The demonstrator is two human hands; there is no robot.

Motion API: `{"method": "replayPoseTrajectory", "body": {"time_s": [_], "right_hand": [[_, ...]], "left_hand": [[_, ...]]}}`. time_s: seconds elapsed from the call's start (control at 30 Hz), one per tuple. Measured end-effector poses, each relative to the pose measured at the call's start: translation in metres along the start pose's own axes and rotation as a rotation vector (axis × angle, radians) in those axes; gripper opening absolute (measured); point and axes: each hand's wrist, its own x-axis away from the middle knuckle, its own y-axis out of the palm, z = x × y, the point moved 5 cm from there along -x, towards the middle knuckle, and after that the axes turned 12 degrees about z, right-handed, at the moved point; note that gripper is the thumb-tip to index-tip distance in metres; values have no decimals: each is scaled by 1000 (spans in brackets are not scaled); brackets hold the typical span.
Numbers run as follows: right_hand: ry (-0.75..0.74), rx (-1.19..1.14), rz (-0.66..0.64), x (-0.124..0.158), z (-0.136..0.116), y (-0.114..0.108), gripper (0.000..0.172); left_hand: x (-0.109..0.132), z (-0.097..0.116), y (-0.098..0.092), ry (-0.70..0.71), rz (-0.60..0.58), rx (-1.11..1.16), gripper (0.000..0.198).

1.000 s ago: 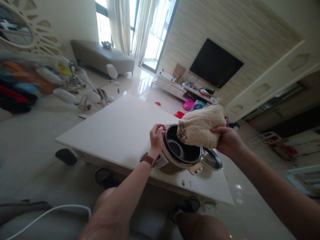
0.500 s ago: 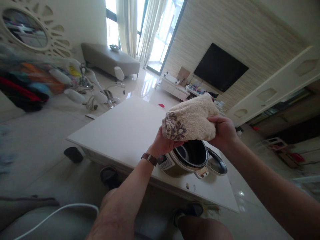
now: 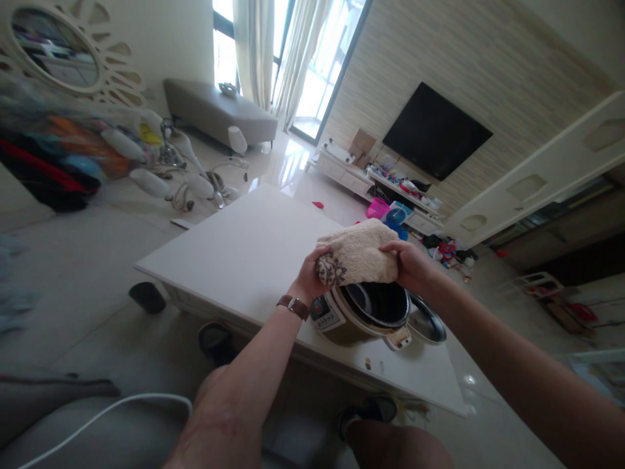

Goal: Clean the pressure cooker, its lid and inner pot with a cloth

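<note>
A folded beige towel (image 3: 364,253) with a dark flower pattern at its left end hangs between my two hands, just above and beyond a pressure cooker. My left hand (image 3: 312,273), a brown strap on its wrist, is closed on the patterned end. My right hand (image 3: 410,264) grips the opposite end, thumb on top. The cooker (image 3: 349,329) stands uncovered on the white table, its dark inner pot (image 3: 381,305) showing and its button panel facing left. Beside it on the right lies a round lid with a dark rim (image 3: 428,320), partly hidden by the cooker.
Two small objects, one of them yellowish and dark (image 3: 368,364), lie near the front edge of the white table (image 3: 234,254). Lamp parts (image 3: 190,182) and bagged items rest on the floor at left. Beyond the table are a pink basket (image 3: 377,208) and a TV cabinet (image 3: 342,172).
Both hands have lowered the towel and brought it slightly left and closer to the cooker. My left thumb now lies over the towel's top. The pink basket behind has come into view.
</note>
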Motion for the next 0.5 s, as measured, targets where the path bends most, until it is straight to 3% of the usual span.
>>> {"method": "replayPoseTrajectory", "body": {"time_s": [0.07, 0.17, 0.3, 0.4, 0.5], "right_hand": [[52, -6, 9, -1, 4, -3, 48], [15, -8, 78, -2, 6, -19, 41], [-115, -30, 249, 5, 22, -69, 34], [-167, -132, 415, 16, 67, -111, 28], [-203, -320, 755, 30, 139, -142, 25]], "left_hand": [[0, -3, 3, -54, -10, 15, 44], [-1, -4, 3, -73, 13, 33, 37], [-6, 5, -1, 22, 96, 88, 27], [-11, 11, -4, 114, 191, 146, 21], [-14, 11, -10, 239, 318, 133, 26]]}}
